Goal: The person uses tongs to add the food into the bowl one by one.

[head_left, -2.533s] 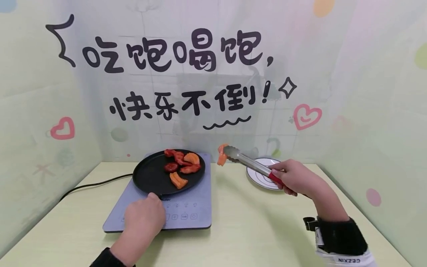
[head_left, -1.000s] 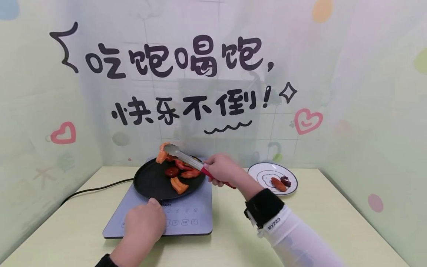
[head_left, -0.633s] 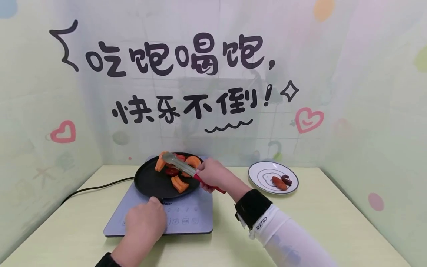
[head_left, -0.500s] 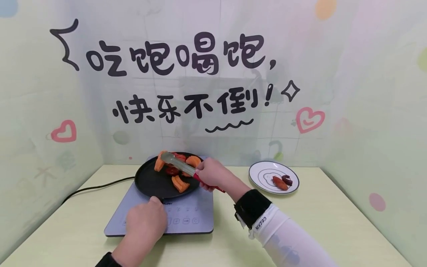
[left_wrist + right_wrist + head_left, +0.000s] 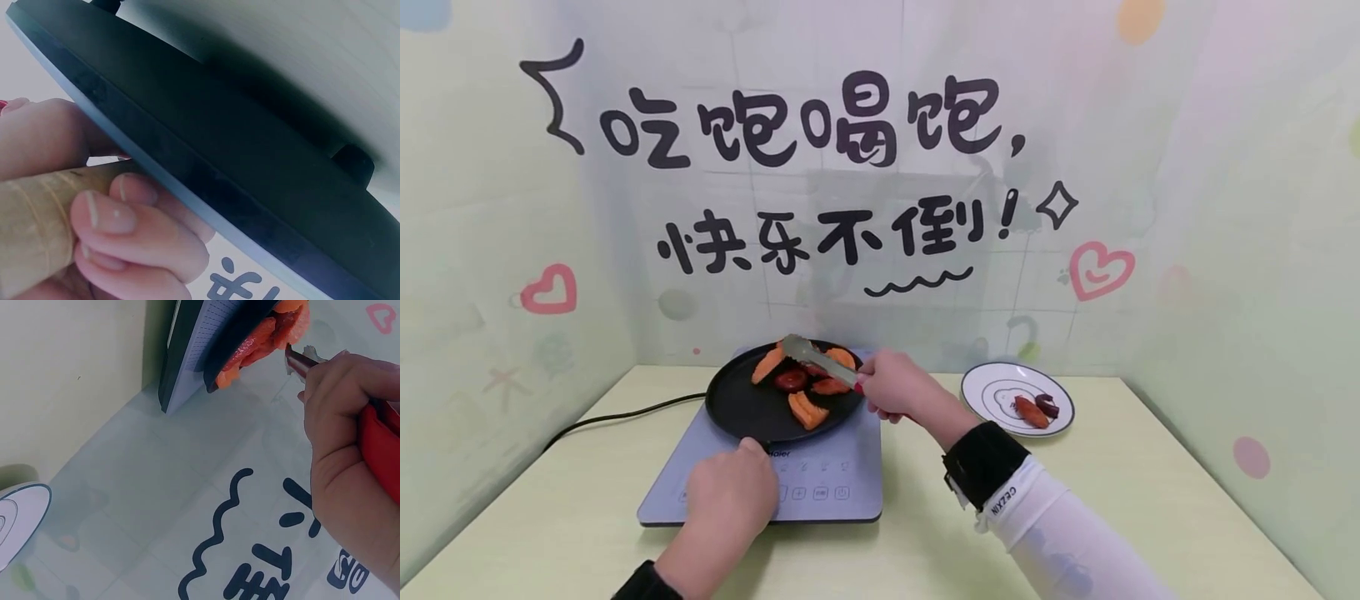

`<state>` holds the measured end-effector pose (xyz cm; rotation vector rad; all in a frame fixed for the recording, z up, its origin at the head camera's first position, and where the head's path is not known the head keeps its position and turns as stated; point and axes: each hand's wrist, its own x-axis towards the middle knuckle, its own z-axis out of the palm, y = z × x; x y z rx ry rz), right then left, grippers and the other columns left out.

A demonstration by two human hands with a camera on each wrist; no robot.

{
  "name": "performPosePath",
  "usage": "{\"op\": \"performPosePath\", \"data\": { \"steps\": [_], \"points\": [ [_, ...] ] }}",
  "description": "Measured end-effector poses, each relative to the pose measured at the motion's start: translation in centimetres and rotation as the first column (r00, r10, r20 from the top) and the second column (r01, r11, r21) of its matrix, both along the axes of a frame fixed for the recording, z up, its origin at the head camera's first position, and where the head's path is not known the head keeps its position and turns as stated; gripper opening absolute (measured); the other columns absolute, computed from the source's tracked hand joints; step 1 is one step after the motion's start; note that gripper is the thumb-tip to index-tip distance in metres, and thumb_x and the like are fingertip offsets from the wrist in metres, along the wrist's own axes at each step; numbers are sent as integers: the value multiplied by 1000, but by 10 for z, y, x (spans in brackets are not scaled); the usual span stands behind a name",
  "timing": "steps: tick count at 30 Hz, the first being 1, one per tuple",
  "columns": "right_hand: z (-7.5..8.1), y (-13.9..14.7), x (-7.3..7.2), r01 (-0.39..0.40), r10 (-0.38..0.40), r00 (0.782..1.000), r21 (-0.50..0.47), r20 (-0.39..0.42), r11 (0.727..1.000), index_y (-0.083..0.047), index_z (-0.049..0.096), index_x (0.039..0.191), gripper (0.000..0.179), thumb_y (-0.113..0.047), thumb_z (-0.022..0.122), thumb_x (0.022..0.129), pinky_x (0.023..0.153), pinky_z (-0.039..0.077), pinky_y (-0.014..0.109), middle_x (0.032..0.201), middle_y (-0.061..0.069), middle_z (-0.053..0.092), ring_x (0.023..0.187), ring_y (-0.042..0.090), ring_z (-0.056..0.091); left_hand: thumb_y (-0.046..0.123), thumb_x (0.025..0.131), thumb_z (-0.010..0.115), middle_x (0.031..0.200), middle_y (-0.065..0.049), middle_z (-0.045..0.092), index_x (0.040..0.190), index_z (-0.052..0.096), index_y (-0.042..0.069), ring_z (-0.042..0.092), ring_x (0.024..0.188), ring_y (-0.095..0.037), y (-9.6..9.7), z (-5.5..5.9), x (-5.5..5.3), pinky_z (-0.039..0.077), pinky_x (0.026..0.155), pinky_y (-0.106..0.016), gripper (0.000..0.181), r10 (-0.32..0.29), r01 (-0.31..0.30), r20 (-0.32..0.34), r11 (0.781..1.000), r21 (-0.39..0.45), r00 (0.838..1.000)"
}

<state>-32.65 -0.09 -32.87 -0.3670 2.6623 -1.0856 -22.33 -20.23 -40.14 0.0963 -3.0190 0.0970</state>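
Note:
My left hand (image 5: pixel 733 487) grips the light wooden handle (image 5: pixel 37 219) of a black frying pan (image 5: pixel 737 408), fingers curled round it in the left wrist view. In my right hand (image 5: pixel 898 387) are metal tongs (image 5: pixel 823 361) with red grips. Their head is low over the pan's far side, right beside a ridged orange food piece (image 5: pixel 767 365), apparently lying in the pan. Another orange piece (image 5: pixel 807 410) lies nearer the front, and a dark red round slice (image 5: pixel 790 381) between them. Red pieces (image 5: pixel 253 347) sit under the tongs, partly hidden.
The pan stands on a grey induction cooktop (image 5: pixel 831 479), its black cord (image 5: pixel 625 414) running left. A white plate (image 5: pixel 981 392) at the right carries a reddish-brown piece (image 5: pixel 1032 411) and a dark piece (image 5: pixel 1047 406). A printed wall sheet (image 5: pixel 880 325) closes off the back.
My right hand carried the orange piece left from near the plate, then lowered it into the pan. The tongs' head has since shifted slightly right, off the piece. The left hand stays on the handle.

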Motion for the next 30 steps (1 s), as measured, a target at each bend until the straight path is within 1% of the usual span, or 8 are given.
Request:
{"op": "performPosePath", "data": {
  "steps": [4, 8, 11, 14, 18, 25, 28, 30],
  "points": [
    [2, 3, -1, -2, 2, 1000, 2, -16, 1000, 0, 71, 107, 24, -14, 52, 111, 47, 44, 26, 72, 12, 62, 52, 17, 50, 14, 104, 55, 60, -8, 50, 92, 55, -8, 53, 55, -20, 0, -1, 0, 41, 50, -34, 25, 3, -3, -2, 1000, -4, 1000],
    [3, 4, -1, 1, -1, 1000, -14, -19, 1000, -3, 71, 100, 25, -14, 52, 111, 47, 44, 26, 73, 13, 63, 53, 17, 50, 14, 104, 54, 61, -8, 51, 96, 57, -10, 53, 56, -20, 0, -1, 0, 42, 50, -35, 25, 5, -5, 6, 1000, -1, 1000],
    [2, 6, 0, 3, -3, 1000, -23, -24, 1000, -3, 71, 99, 24, -13, 52, 111, 47, 45, 26, 72, 12, 62, 52, 18, 50, 14, 104, 54, 61, -8, 51, 97, 57, -10, 52, 56, -20, 0, -1, -1, 39, 50, -34, 25, 0, 0, 7, 1000, 2, 1000],
    [0, 8, 1, 1, -2, 1000, -26, -24, 1000, -1, 71, 105, 24, -12, 52, 111, 47, 45, 26, 72, 11, 62, 53, 18, 50, 14, 104, 54, 61, -7, 50, 95, 56, -9, 50, 55, -20, 0, -1, -1, 34, 50, -32, 25, 0, 0, 7, 1000, 7, 1000],
    [-3, 12, 4, 10, -11, 1000, -24, -13, 1000, 2, 71, 118, 25, -12, 51, 111, 47, 44, 26, 73, 10, 62, 53, 17, 50, 14, 104, 55, 60, -7, 50, 97, 57, -10, 51, 54, -20, 0, -1, -1, 36, 49, -32, 25, -2, 2, 2, 1000, 12, 1000],
    [-14, 29, 18, 62, -62, 998, -59, -9, 996, -6, 67, 138, 31, -12, 54, 110, 43, 38, 24, 71, 9, 62, 50, 15, 47, 15, 104, 55, 61, -8, 51, 99, 57, -12, 52, 55, -20, 0, -1, -1, 38, 50, -33, 27, -3, 3, 3, 1000, 4, 1000],
    [-21, 40, 27, 70, -72, 996, -38, -50, 997, -8, 67, 140, 32, -13, 56, 110, 44, 37, 24, 68, 6, 62, 50, 14, 47, 15, 104, 56, 61, -9, 52, 100, 57, -12, 53, 56, -21, 0, -1, -2, 41, 50, -35, 27, -1, 1, 7, 1000, 9, 1000],
    [-27, 50, 35, 67, -68, 994, -15, -80, 998, -7, 71, 132, 27, -14, 56, 109, 46, 38, 24, 68, 5, 63, 51, 13, 48, 15, 104, 55, 62, -9, 52, 101, 58, -12, 54, 57, -21, 1, 0, -2, 42, 50, -35, 27, 2, -3, 16, 1000, 15, 1000]
  ]
}}
